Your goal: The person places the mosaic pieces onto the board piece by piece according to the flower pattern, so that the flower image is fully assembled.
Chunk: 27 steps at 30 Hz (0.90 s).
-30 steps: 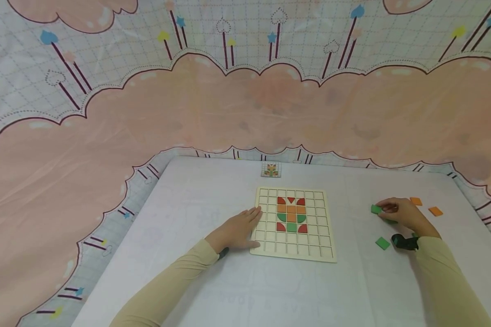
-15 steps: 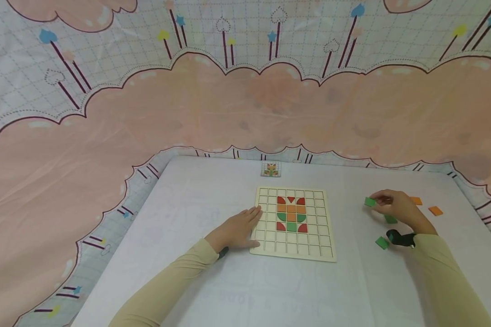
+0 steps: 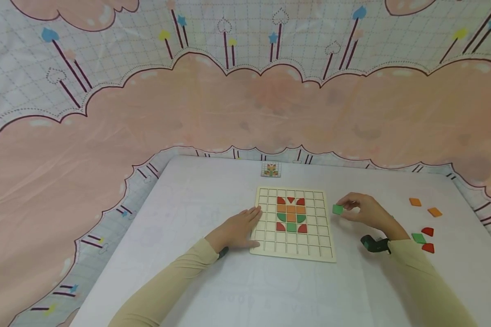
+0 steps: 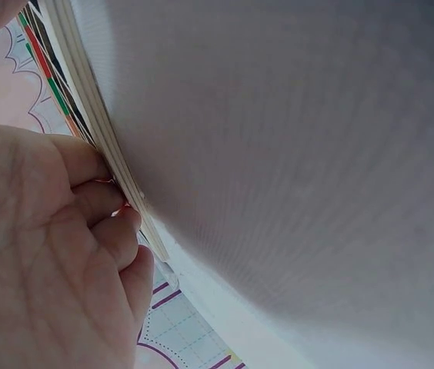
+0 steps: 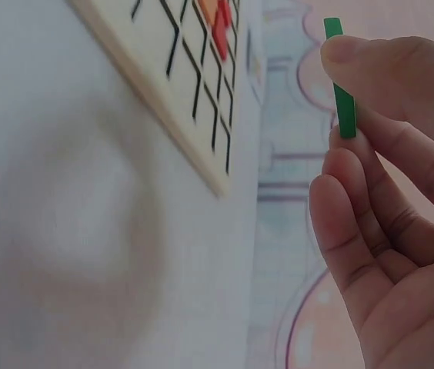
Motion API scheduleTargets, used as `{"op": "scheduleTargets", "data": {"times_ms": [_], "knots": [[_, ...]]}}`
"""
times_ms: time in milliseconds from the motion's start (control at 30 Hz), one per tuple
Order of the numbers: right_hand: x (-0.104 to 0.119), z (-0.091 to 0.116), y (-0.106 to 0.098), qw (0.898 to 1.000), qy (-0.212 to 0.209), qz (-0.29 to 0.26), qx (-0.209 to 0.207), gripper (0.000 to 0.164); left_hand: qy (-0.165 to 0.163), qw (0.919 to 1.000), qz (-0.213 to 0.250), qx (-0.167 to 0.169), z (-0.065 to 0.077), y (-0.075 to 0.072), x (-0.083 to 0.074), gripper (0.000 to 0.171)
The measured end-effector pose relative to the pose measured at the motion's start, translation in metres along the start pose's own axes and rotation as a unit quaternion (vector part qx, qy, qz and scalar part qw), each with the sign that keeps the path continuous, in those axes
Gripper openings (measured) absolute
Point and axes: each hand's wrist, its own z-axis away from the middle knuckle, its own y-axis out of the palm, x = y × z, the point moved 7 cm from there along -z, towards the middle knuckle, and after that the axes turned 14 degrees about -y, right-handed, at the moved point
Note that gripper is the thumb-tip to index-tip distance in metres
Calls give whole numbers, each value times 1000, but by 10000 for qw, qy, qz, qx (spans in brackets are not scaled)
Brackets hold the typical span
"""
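The square wooden grid board (image 3: 266,245) lies mid-table, with red, orange and green tiles (image 3: 291,209) set into its cells. My left hand (image 3: 239,228) rests at the board's left edge, fingers extended over the rim and thumb apart. In the left wrist view, those fingers (image 4: 98,200) meet the board's edge (image 4: 101,115). Just right of the board, my right hand (image 3: 362,210) pinches a green square tile (image 3: 337,209) between thumb and fingers. The right wrist view shows this tile (image 5: 345,108) edge-on, off the table, beside the board's corner (image 5: 201,161).
A small pattern card (image 3: 271,169) lies behind the board. On the right are two orange tiles (image 3: 415,202), a green tile (image 3: 419,238) and two red quarter-round tiles (image 3: 427,231). A patterned cloth (image 3: 229,109) hangs behind the white table (image 3: 196,181).
My right hand has carried the green tile leftward from the loose pieces to the board's right side, uncovering red tiles and a green one. My left hand has stayed put.
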Motion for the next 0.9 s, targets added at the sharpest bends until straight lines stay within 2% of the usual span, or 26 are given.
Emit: {"op": "scheduleTargets", "data": {"times_ms": [133, 500, 900], "knots": [[11, -7, 20, 9997, -190, -116, 128, 26, 5, 10000, 22, 6, 1, -1, 0, 91], [21, -16, 61, 9961, -57, -560, 675, 25, 33, 10000, -61, 9, 0, 1, 1, 91], [17, -20, 79, 9943, -33, -494, 940, 21, 68, 10000, -32, -49, 0, 0, 0, 91]]}}
